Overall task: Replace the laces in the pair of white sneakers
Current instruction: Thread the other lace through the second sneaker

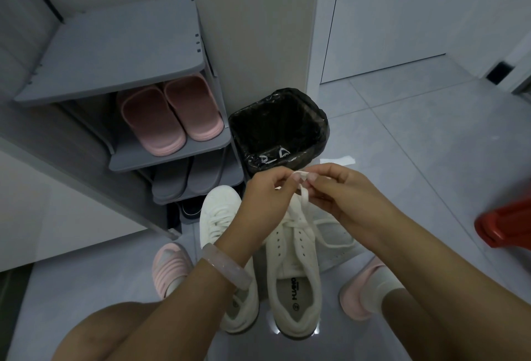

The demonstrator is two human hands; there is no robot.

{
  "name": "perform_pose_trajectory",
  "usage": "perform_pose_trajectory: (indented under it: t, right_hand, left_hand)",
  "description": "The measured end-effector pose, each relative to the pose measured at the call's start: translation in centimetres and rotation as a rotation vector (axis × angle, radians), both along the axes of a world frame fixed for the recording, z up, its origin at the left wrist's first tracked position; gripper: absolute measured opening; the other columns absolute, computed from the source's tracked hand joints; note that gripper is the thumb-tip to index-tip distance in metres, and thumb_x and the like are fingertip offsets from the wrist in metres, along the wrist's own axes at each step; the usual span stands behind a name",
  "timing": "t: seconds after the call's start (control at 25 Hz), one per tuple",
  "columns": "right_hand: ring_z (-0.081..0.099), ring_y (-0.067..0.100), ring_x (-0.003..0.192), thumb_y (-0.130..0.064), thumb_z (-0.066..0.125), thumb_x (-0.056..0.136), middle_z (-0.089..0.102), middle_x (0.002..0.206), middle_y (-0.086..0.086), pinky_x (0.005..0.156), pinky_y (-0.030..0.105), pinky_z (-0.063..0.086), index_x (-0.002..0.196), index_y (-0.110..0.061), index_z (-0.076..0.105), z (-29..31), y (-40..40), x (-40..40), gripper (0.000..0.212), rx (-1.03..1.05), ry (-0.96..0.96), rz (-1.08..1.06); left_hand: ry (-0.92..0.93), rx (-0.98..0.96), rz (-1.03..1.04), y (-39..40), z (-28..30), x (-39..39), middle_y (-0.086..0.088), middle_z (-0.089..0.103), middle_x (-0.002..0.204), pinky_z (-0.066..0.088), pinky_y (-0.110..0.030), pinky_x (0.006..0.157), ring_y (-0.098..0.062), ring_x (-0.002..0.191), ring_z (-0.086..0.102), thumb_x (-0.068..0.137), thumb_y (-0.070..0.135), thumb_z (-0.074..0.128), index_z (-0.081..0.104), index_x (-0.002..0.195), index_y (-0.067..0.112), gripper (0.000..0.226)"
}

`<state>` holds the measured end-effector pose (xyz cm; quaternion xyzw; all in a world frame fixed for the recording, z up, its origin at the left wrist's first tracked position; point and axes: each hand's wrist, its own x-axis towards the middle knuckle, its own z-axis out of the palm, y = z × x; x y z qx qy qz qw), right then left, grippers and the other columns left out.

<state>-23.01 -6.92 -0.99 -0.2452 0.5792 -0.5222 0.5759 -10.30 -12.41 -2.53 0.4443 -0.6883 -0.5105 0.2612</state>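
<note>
- White canvas covers both sneakers, which stand side by side on the grey tiled floor [402,130], between the person's feet.
- The right sneaker [298,268] shows its open inside with a printed insole; its upper eyelets look empty, and the lace [304,198] rises from the eyelets nearer the toe up to the hands.
- The left sneaker [218,217] is laced, and the left forearm covers part of it.
- The left hand [265,191] has its fingers curled and pinches the lace near its end.
- The right hand [336,188] also pinches the lace end with curled fingers; the two hands almost touch above the right sneaker.
- A pale pink bangle [227,268] sits on the left wrist.
- A bin with a black bag [278,130] stands just beyond the hands, beside a grey shoe rack [115,53].
- Pink slippers [169,113] lie on a rack shelf, grey slippers [186,179] on the shelf below.
- A red object [505,225] shows at the right edge; I cannot tell what it is.
</note>
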Motion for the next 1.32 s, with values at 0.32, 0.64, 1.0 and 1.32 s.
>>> perform_pose_trajectory:
  t: [0.32,0.64,1.0,1.32]
  right_hand:
    - [0.054,0.003,0.052,-0.006,0.052,0.091,0.059,0.054,-0.006,0.063,0.016,0.051,0.078,-0.010,0.063,0.5,-1.1,-0.7,0.017,-0.131,-0.220,-0.305]
    - [0.058,0.006,0.050,-0.004,0.039,0.096,0.063,0.055,-0.004,0.064,0.022,0.055,0.084,-0.017,0.051,4.3,-0.6,-6.5,0.022,-0.258,0.011,-0.413]
    - [0.046,0.012,0.063,-0.024,0.057,0.090,0.070,0.080,-0.001,0.053,0.019,0.037,0.103,-0.014,0.059,-3.6,0.6,-1.9,0.017,0.372,0.506,0.514]
    - [0.055,0.005,0.079,-0.018,0.059,0.087,0.068,0.100,0.001,0.066,0.010,0.041,0.100,-0.012,0.067,-6.4,0.8,-1.1,0.017,0.271,0.948,0.771]
  left_hand:
    - [-0.220,-0.106,-0.144,-0.4,-0.2,0.3,0.007,0.063,0.087,0.044,-0.025,0.073,-0.010,0.081,0.057,0.092,0.030,0.052,0.065,0.100,0.023,0.018]
    - [-0.938,-0.134,-0.408,-0.5,-1.7,1.6,-0.003,0.061,0.105,0.045,-0.030,0.078,-0.021,0.097,0.058,0.086,0.036,0.057,0.066,0.093,0.018,0.021]
    - [-0.952,-0.410,-0.050,-3.1,1.5,4.5,0.002,0.058,0.120,0.043,-0.033,0.080,-0.025,0.109,0.055,0.088,0.013,0.048,0.060,0.114,0.029,0.032]
    - [-0.873,-0.145,-0.409,0.9,-5.0,0.8,-0.004,0.067,0.104,0.046,-0.030,0.074,-0.022,0.097,0.061,0.090,0.021,0.044,0.069,0.102,0.018,0.028]
